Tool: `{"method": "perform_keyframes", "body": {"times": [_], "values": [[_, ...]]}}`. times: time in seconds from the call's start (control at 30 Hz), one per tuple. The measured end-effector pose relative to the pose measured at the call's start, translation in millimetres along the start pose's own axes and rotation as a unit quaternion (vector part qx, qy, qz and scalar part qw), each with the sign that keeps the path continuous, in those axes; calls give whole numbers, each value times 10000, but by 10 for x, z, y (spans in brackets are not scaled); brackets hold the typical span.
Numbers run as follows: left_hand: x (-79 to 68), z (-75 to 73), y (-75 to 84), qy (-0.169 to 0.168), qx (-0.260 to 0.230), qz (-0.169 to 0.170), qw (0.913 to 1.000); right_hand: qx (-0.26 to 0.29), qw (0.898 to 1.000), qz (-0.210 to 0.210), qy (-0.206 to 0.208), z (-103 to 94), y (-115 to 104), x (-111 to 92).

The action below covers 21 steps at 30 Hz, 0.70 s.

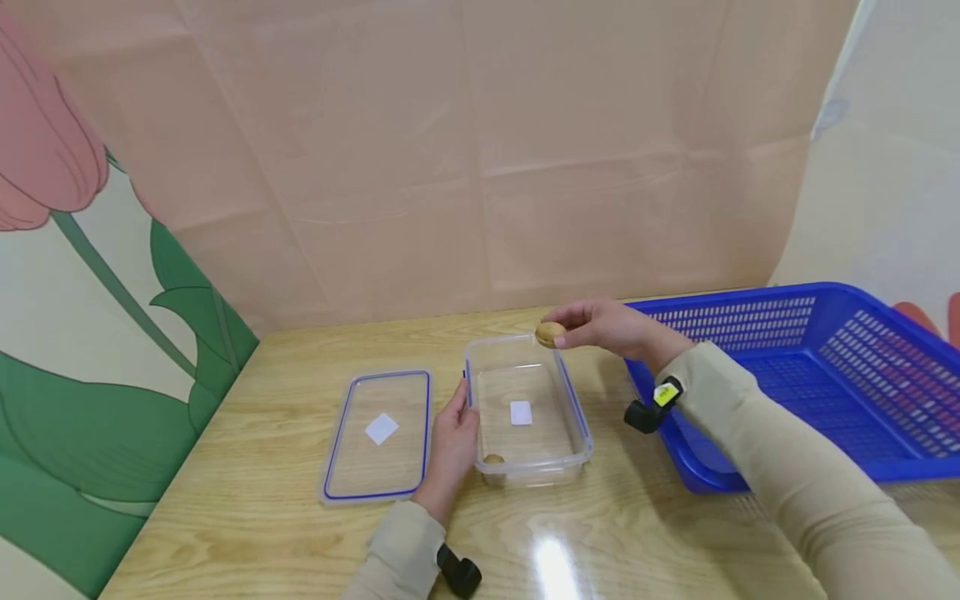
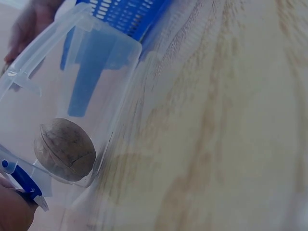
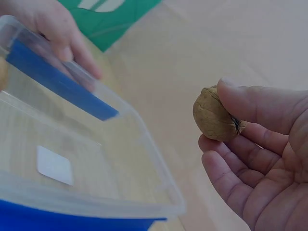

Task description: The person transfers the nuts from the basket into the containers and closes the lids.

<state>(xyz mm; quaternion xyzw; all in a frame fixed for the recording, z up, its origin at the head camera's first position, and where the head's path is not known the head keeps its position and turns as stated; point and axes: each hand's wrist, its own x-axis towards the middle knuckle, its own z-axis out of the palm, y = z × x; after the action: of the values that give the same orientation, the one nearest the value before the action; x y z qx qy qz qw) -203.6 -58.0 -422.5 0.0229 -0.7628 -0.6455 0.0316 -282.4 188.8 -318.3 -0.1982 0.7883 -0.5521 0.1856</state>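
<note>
My right hand [image 1: 603, 327] pinches a walnut [image 1: 550, 335] between thumb and fingers, above the far right corner of a clear plastic food container [image 1: 532, 468]. The right wrist view shows this walnut [image 3: 214, 115] close up, with the palm turned toward the camera. Against the container's left wall rests my left hand [image 1: 453, 437], its fingers extended along the side near the rim. Another walnut [image 2: 65, 149] lies inside the container at the near left corner, seen through the clear wall. A white square label [image 1: 521, 412] shows at the container's bottom.
Left of the container, a clear lid [image 1: 341, 442] with a blue seal lies flat on the wooden table [image 1: 247, 467]. A large blue plastic basket [image 1: 813, 329] stands at the right, under my right forearm. A pinkish sheet [image 1: 465, 167] hangs behind the table.
</note>
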Motion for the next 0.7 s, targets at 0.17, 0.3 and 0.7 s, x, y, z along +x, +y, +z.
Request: {"method": "perform_keyframes", "body": {"times": [0.17,0.3,0.7], "values": [[5,3,-3,-3,1,-12,10000,-46,9992,21,-399,149,-44,50],[4,4,0,-8,-8,22,10000,-192,9977,186,-625,267,-65,88],[-4,-8,19,3,77,58,10000,-432,9940,280,-961,460,-30,100]]}}
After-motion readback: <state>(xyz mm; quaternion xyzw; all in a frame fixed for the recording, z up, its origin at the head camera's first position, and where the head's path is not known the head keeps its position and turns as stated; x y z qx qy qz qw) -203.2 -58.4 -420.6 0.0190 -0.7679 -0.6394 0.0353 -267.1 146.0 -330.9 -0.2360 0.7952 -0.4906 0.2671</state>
